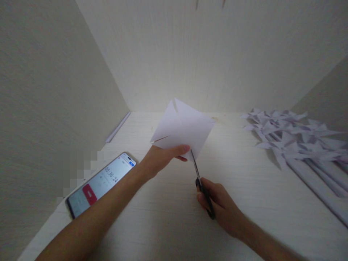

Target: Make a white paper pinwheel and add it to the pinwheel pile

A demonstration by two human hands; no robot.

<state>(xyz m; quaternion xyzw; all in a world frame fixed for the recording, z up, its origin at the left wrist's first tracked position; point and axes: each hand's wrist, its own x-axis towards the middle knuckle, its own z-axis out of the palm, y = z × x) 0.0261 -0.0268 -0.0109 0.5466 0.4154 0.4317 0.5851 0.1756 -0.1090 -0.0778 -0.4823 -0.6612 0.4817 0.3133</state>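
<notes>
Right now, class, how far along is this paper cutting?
Done: a pile of finished pinwheels lies at the right, and the paper already shows slits at two corners. In hand: the left hand holds the paper up while the right hand works the scissors into its lower corner. Left: the far-right corner shows no slit yet.
</notes>
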